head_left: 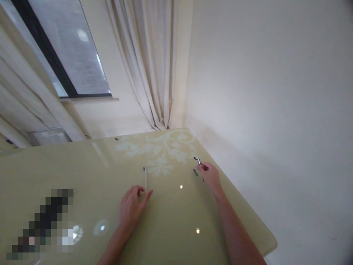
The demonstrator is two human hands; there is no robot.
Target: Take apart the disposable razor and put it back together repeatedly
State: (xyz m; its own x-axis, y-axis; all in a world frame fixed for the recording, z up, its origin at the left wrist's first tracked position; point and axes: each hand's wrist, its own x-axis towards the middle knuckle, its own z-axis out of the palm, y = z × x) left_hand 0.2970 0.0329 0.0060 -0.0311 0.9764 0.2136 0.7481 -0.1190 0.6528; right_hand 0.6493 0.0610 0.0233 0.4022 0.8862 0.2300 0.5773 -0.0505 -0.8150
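Note:
My left hand [132, 206] is over the middle of the table, its thumb and index finger around the lower end of a white toothbrush [146, 178]. The toothbrush points away from me, and its dark-tipped head [143, 168] is at the far end. Near the table's right edge, my right hand [210, 175] pinches a silver razor [198, 161] with a dark head, which points up and to the left. Just left of those fingers lies a small dark strip-like piece [195, 172]. Another dark bit [203, 179] shows partly beside the right hand.
The glossy greenish table [168, 228] has a white floral pattern [165, 147] at its far corner. A small dark object [116, 139] lies by the back edge. A wall [261, 110] runs along the right; curtains [151, 66] hang behind. Blurred blocks hide something dark at lower left.

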